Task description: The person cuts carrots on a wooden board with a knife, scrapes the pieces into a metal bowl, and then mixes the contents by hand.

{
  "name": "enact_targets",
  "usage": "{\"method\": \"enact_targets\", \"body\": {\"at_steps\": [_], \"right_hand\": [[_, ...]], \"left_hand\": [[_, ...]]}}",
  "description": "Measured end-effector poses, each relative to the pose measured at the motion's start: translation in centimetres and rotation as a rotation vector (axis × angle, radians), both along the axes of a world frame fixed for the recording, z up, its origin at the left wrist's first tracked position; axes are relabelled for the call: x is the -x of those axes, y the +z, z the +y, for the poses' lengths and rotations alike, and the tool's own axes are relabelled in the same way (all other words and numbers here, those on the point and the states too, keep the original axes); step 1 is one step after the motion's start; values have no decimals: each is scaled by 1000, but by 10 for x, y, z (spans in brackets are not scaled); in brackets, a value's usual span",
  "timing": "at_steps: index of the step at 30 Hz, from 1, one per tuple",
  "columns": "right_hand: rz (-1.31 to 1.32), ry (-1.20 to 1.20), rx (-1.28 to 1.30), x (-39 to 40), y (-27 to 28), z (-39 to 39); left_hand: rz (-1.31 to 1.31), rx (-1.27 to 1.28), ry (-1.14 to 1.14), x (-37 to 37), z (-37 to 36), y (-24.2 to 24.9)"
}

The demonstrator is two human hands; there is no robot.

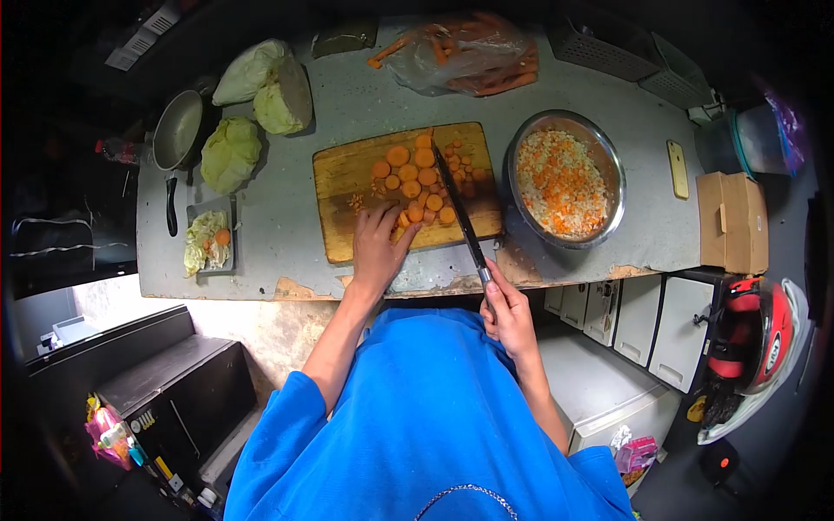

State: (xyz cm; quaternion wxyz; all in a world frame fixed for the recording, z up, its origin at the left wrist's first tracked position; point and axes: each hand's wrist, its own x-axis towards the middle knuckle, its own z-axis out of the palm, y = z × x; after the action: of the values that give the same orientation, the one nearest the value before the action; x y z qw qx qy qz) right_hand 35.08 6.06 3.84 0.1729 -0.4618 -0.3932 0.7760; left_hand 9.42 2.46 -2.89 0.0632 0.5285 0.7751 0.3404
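My right hand (pixel 507 314) grips the handle of a long dark-bladed knife (pixel 464 215). Its blade slants up across the right part of a wooden cutting board (pixel 337 170), with the tip near the board's far side. Round carrot slices (pixel 409 173) cover the middle of the board, and smaller carrot pieces (pixel 458 159) lie to the right of the blade. My left hand (pixel 380 242) rests at the board's near edge, fingers stretched and slightly bent, thumb and fingertips right at the nearest slices.
Right of the board stands a metal bowl (pixel 618 178) of chopped carrot and pale bits. A plastic bag of carrots (pixel 465 54) lies behind. Cabbages (pixel 231 154), a frying pan (pixel 179 130) and a tray of scraps (pixel 208 240) are left; a phone (pixel 677 169) is far right.
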Motion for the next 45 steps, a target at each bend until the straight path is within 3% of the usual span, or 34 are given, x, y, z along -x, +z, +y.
{"method": "enact_targets", "body": {"at_steps": [12, 21, 24, 29, 34, 36, 38, 45], "right_hand": [[-23, 22, -61, -5, 5, 3], [-36, 49, -82, -3, 8, 4], [-13, 42, -128, -5, 3, 4], [-43, 52, -127, -8, 12, 5], [-55, 98, -100, -5, 11, 0], [-221, 294, -281, -7, 5, -3], [-273, 340, -354, -3, 8, -9], [-279, 404, -361, -3, -3, -17]], "left_hand": [[12, 6, -117, 10, -5, 16], [13, -25, 3, 3, -3, 6], [-11, -11, -33, 20, -10, 7], [-21, 49, -275, 51, -19, 11], [19, -5, -98, 32, -24, 21], [26, -1, -1, 25, -30, 14], [-20, 4, 80, 19, -34, 9], [-67, -81, 43, 13, -32, 5]]}}
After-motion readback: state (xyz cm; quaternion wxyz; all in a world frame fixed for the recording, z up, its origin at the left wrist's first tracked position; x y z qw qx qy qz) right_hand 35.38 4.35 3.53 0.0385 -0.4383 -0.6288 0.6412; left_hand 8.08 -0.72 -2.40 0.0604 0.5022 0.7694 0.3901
